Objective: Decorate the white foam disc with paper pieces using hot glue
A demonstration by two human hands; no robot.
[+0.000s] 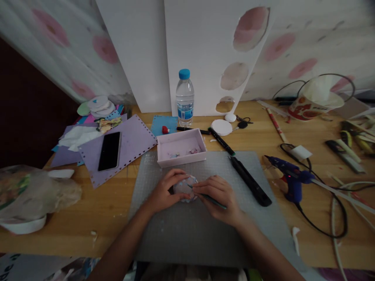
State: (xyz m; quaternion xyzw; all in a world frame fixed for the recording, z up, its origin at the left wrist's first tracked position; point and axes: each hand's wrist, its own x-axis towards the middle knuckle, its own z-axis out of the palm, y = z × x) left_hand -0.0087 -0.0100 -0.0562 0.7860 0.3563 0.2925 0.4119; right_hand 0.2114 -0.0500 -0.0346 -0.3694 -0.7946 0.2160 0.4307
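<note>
Over the grey cutting mat point(190, 238), my left hand point(168, 191) grips a small round, pale piece point(183, 189) with light blue and pink bits round its rim. My right hand point(218, 197) is closed on a thin dark green tool point(215, 201), whose tip touches the round piece. Just beyond the hands sits a pale pink open box point(181, 160) with small colourful bits inside. A black cutter point(250, 181) lies on the mat to the right of my right hand.
A water bottle point(185, 99) stands behind the box. Purple paper point(133, 146) and a phone point(109, 151) lie left. At the right are a blue glue gun point(291, 175) with cables and a paper bucket point(313, 102). A plastic bag point(35, 193) sits far left.
</note>
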